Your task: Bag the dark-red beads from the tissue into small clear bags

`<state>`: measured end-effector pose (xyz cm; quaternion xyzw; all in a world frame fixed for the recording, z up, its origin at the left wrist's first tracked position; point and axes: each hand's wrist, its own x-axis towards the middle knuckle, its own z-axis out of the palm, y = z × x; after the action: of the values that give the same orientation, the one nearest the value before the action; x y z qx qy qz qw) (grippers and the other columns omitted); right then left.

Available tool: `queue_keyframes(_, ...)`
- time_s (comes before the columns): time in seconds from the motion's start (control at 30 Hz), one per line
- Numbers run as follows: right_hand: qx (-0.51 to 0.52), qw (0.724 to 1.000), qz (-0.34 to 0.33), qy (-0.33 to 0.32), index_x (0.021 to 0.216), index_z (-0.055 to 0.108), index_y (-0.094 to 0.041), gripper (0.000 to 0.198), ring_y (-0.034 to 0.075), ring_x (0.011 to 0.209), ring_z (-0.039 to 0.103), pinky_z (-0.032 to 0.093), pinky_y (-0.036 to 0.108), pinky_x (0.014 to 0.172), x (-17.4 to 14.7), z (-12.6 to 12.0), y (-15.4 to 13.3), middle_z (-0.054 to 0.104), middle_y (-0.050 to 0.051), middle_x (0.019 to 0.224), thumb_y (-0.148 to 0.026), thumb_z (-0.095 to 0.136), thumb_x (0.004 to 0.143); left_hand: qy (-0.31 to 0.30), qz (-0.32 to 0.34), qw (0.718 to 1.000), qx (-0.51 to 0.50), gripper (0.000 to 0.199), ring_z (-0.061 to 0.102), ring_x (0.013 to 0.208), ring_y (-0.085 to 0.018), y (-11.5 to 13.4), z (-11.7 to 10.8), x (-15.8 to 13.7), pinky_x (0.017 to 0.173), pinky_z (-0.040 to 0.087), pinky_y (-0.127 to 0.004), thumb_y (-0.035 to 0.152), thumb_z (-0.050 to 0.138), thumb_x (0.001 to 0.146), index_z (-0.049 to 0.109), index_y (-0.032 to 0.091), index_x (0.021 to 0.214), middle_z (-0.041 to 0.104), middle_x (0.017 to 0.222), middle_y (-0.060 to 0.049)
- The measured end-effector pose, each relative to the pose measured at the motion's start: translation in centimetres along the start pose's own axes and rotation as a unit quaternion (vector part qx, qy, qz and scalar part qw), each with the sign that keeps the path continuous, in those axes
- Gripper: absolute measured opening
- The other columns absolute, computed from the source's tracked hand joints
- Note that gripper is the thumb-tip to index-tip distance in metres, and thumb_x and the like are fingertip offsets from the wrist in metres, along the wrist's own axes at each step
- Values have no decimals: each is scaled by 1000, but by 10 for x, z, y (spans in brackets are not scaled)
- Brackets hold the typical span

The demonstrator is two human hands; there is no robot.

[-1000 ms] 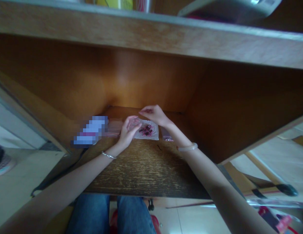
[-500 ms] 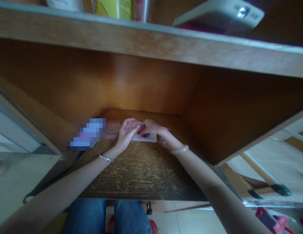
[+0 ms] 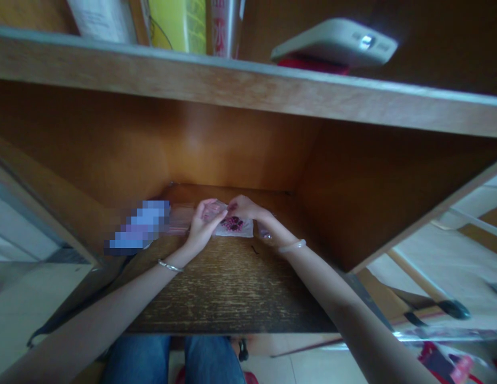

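On the dark wooden desk, a whitish sheet (image 3: 246, 230) carries a cluster of small dark and pink bits (image 3: 232, 223) that look like beads. My left hand (image 3: 205, 223) is curled at the sheet's left side, thumb and fingers around something clear and pinkish that I cannot name. Above the cluster, my right hand (image 3: 245, 207) has its fingertips drawn together close to the left thumb. Whatever it pinches is too small or hidden to tell. A small clear packet (image 3: 265, 229) lies beneath the right wrist.
Pinkish clear packets (image 3: 179, 220) lie left of my left hand, beside a pixelated blue item (image 3: 142, 226). Wooden side walls enclose the desk. Overhead, a shelf (image 3: 232, 80) bears a phone (image 3: 336, 42) with its light on, and several containers (image 3: 178, 24). A dark strap (image 3: 72, 314) hangs at the left.
The view has tilted slightly upward. My right hand has lifted a little off the sheet toward the left thumb, so more of the dark and pink cluster shows.
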<state>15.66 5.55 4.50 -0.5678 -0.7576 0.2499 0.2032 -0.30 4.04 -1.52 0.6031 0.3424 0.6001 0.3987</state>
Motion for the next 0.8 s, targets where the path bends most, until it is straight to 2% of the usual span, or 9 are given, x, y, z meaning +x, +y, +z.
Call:
queue_keyframes(0.07,32,997,-12,68,76,69,-11,10,9,63,55,41,19,59,-2,-8,-6,66,3,72,-18,67,70,1,1,1000,12,43,58,97,-18,1,0,-1,92,43,-37,35,73,69,53,21,105,60,101,-5)
queue_keyframes(0.13,70,991,-42,108,77,69,-10,11,11,66,57,43,21,61,-3,-15,-11,67,5,75,-19,66,72,3,3,1000,27,44,58,97,-18,3,1,-2,92,44,-36,35,74,69,53,21,105,60,102,-4)
queue_keyframes(0.3,163,972,-99,135,81,69,-8,19,12,70,60,45,23,64,-2,-20,-24,69,8,79,-26,63,76,19,21,998,56,46,56,103,-19,2,2,-2,95,41,-37,35,76,67,53,21,105,59,107,-4)
queue_keyframes(0.57,135,982,-89,100,78,71,-10,21,11,66,58,41,22,61,1,-7,-29,69,6,74,-28,61,77,17,10,999,25,47,58,95,-18,0,2,0,91,44,-36,35,77,65,52,21,102,60,101,-3)
queue_keyframes(0.7,130,986,-103,32,80,70,-11,25,10,62,54,39,22,57,-9,-14,-33,66,4,72,-33,59,78,26,10,1000,12,43,59,94,-18,0,2,0,89,46,-36,33,77,65,53,22,100,61,99,-2)
queue_keyframes(0.8,93,989,-112,-36,80,69,-12,20,9,60,51,37,22,56,-17,-19,-37,63,1,69,-31,63,75,27,15,999,-7,42,60,91,-17,-1,2,0,87,47,-35,30,77,64,53,22,98,62,97,-1)
